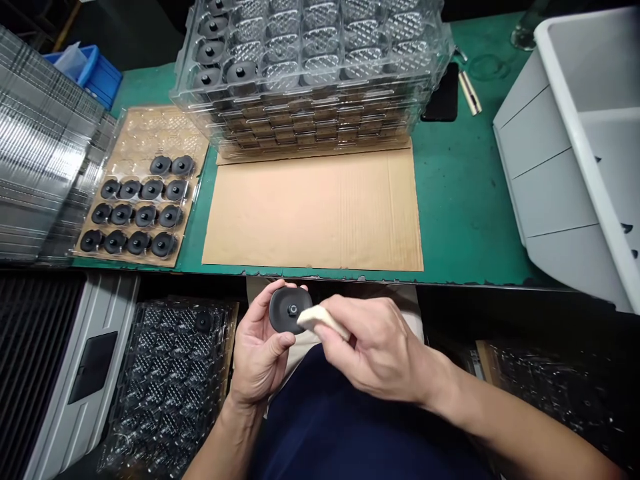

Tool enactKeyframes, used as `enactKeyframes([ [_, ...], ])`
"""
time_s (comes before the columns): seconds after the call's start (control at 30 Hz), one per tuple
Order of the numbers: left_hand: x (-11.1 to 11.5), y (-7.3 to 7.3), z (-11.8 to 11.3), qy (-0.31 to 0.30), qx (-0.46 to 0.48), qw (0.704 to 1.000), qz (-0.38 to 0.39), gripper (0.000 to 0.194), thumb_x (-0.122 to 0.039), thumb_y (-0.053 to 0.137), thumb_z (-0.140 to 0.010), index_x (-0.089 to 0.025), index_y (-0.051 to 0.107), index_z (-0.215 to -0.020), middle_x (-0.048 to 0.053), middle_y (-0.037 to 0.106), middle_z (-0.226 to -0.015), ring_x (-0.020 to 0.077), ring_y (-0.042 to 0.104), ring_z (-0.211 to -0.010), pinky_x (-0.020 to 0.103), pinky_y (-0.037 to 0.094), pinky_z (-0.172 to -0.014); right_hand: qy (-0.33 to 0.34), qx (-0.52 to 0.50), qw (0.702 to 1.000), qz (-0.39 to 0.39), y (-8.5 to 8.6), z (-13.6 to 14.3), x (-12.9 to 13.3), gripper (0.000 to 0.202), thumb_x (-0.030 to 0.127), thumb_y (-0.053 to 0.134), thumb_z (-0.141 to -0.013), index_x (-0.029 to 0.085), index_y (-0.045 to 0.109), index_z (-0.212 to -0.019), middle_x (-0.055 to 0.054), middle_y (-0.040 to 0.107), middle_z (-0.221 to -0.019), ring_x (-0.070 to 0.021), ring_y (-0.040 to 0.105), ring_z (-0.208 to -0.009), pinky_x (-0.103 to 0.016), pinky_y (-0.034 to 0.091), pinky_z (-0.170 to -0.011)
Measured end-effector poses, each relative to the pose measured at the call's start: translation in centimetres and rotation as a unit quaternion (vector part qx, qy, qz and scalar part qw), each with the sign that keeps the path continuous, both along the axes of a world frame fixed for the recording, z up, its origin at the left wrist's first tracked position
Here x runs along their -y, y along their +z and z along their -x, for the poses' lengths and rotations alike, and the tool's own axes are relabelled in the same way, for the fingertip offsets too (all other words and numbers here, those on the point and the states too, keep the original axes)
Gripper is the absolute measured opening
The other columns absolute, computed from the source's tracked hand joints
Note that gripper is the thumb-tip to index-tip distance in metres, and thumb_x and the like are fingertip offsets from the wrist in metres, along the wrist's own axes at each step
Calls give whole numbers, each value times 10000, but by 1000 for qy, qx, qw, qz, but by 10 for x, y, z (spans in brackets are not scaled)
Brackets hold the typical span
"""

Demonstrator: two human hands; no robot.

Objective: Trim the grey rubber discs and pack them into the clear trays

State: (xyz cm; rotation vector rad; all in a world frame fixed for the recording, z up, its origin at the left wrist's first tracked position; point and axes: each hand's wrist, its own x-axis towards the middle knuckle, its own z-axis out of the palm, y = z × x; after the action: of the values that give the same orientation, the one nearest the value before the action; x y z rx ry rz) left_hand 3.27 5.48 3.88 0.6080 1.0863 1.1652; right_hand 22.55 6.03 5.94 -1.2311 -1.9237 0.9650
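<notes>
My left hand (260,353) holds a round black part (283,317) by its edge, the small central stub facing up. Between the thumb and fingers of my right hand (380,347) is a folded cream-coloured cloth or pad (320,319), its tip at the right rim of the black part. Both hands are over my lap, below the table's front edge. Beyond them a flat cardboard sheet (315,213) lies on the green table (465,220). At the left, a clear tray (137,143) on cardboard carries rows of similar black parts.
Stacked clear trays (320,107) stand behind the cardboard. A grey bin (545,147) sits at the right, near a black flat object (443,97). Upright clear trays (40,147) and a blue crate (103,77) are at the left. Another tray stack (170,373) is below the table.
</notes>
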Motion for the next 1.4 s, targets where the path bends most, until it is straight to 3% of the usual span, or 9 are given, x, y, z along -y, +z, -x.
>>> enactKeyframes([
  [0.2,2,1,5,-30,31,999,23,621,-323,959,-668,-233,759,-1249,94,756,-1240,268,693,-1178,279,544,-1025,-24,48,998,-21,5,-5,-4,247,232,490,-1006,203,472,-761,37,475,-677,-106,367,-585,-294,247,-578],
  [0.33,1,0,6,-48,80,995,44,547,-386,885,-775,-234,744,-1282,100,780,-1199,229,728,-1095,262,570,-979,49,2,999,-1,7,-7,-6,252,233,498,-997,206,449,-751,53,454,-660,-96,342,-556,-282,242,-561],
  [0.47,1,-1,5,-44,99,993,57,439,-353,815,-851,-220,752,-1265,79,791,-1154,185,744,-956,250,610,-882,-10,57,998,-25,5,-9,-6,248,232,483,-1016,199,481,-770,35,492,-692,-106,381,-596,-290,237,-584],
  [0.6,0,0,4,-29,111,990,84,349,-375,759,-891,-209,784,-1197,86,802,-1106,206,748,-949,279,629,-844,57,37,997,-26,3,-10,-5,263,245,482,-1016,201,463,-757,47,465,-672,-105,329,-570,-293,232,-574],
  [0.73,-1,-1,4,-45,118,985,116,356,-376,760,-886,-199,784,-1195,80,799,-1064,200,744,-873,284,638,-770,8,76,996,-40,4,-10,-5,258,262,475,-1035,195,502,-787,32,508,-704,-112,390,-605,-303,236,-591],
  [0.87,-2,-2,4,-24,124,983,131,346,-372,763,-891,-189,786,-1184,78,796,-1095,185,735,-942,255,620,-833,54,75,995,-41,5,-12,-4,263,252,497,-1014,200,487,-756,47,480,-664,-112,343,-563,-308,231,-575],
  [1.0,-4,-4,6,-80,148,976,140,367,-391,732,-913,-191,771,-1218,76,791,-1040,205,732,-843,306,635,-735,17,125,988,-88,3,-12,-7,292,292,470,-1056,186,557,-798,16,538,-717,-131,428,-604,-323,249,-594],
  [1.2,1,-12,9,-122,178,963,162,290,-399,697,-941,-193,803,-1115,76,785,-1045,221,728,-880,333,621,-783,56,172,967,-182,3,-7,-15,282,257,429,-1079,148,675,-994,-13,568,-778,-168,472,-653,-342,267,-618],
  [1.4,-1,-12,11,-135,193,958,166,351,-430,673,-955,-177,786,-1171,90,786,-1022,238,731,-835,360,629,-730,71,174,968,-168,3,-13,-18,303,268,411,-1085,162,695,-1071,-11,556,-782,-169,459,-642,-337,271,-610],
])
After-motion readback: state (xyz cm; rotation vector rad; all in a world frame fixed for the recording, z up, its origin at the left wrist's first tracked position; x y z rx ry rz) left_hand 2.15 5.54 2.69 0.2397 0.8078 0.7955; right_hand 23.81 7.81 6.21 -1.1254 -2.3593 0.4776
